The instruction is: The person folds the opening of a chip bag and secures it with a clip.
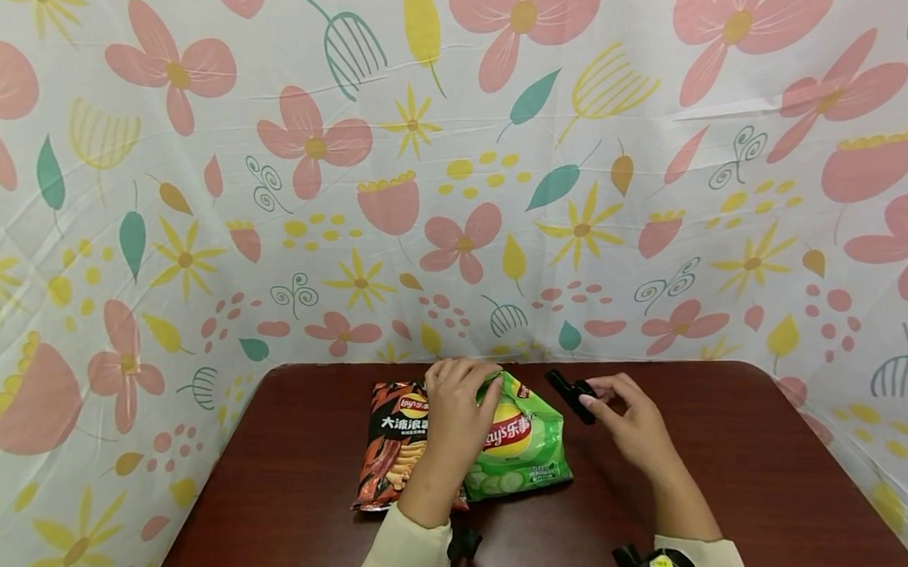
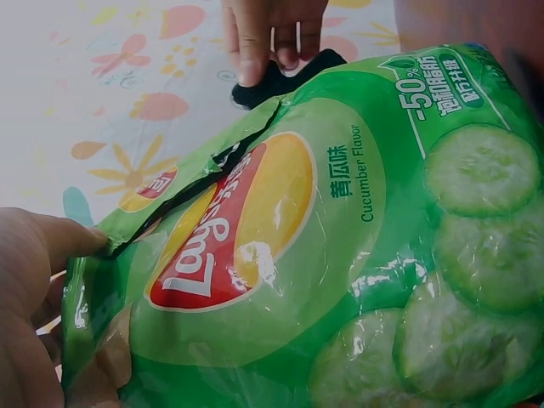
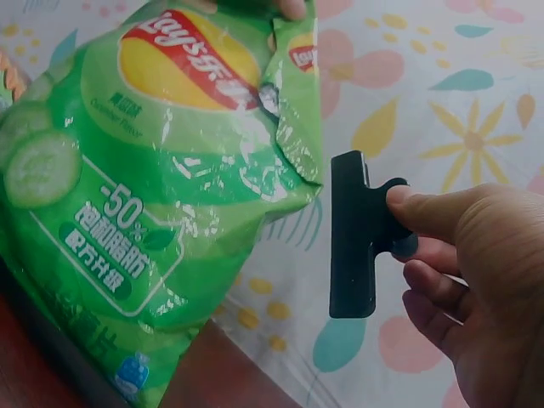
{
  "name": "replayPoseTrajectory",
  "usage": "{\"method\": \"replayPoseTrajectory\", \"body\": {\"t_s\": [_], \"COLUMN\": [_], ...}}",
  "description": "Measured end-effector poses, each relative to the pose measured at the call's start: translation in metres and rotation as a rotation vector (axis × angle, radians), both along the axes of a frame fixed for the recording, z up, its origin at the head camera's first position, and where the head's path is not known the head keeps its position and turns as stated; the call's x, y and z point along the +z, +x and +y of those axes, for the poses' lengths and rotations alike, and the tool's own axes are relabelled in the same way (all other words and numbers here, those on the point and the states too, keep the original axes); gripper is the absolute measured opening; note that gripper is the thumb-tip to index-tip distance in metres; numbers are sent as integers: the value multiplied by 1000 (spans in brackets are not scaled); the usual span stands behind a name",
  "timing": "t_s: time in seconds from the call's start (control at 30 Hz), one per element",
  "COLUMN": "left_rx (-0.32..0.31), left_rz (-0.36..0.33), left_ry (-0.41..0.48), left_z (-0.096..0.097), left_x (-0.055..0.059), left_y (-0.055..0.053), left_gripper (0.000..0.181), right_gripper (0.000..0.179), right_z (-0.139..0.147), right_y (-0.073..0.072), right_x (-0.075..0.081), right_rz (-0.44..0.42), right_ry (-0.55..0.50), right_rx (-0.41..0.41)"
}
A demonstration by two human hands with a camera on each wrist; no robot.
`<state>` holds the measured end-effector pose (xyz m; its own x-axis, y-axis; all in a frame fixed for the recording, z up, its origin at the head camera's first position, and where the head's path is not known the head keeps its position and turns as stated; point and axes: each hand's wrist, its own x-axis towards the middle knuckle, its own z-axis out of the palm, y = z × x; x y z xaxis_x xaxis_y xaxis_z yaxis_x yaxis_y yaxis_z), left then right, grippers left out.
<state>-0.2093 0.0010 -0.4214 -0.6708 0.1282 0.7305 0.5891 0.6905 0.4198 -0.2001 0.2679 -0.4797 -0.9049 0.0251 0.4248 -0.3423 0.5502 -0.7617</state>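
A green cucumber-flavor chip bag [image 1: 523, 448] leans on the table, its top edge folded over toward the front. My left hand [image 1: 461, 400] pinches the folded top at its left corner; in the left wrist view the thumb [image 2: 64, 234] presses on the fold. Just right of the bag, my right hand [image 1: 627, 419] holds a black bag clip [image 3: 353, 238] by its handles, between thumb and fingers. The clip's long straight edge faces the bag, with a gap between them in the right wrist view.
An orange and black chip bag [image 1: 385, 453] lies left of the green one, partly behind my left forearm. Both are on a dark red-brown table [image 1: 730, 441]. A white cloth with printed flowers [image 1: 460, 233] hangs behind and along the sides.
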Motion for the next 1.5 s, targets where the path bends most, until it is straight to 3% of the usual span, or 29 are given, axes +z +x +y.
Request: {"method": "replayPoseTrajectory", "body": {"t_s": [0.23, 0.8, 1.13, 1.5], "left_rx": [0, -14, -29, -35], "left_rz": [-17, -2, 58, 33], "left_ry": [-4, -14, -15, -38], "left_z": [0, 1, 4, 7], "left_x": [1, 1, 1, 4], "left_y": [1, 2, 5, 8], "left_gripper": [12, 12, 10, 10], "right_gripper": [18, 22, 20, 18], "right_z": [-4, -8, -11, -16], "right_y": [3, 16, 18, 19], "right_x": [8, 28, 31, 32], "right_rz": [58, 82, 99, 107], "right_ry": [-36, -79, -96, -127], "right_rx": [21, 124, 196, 264]}}
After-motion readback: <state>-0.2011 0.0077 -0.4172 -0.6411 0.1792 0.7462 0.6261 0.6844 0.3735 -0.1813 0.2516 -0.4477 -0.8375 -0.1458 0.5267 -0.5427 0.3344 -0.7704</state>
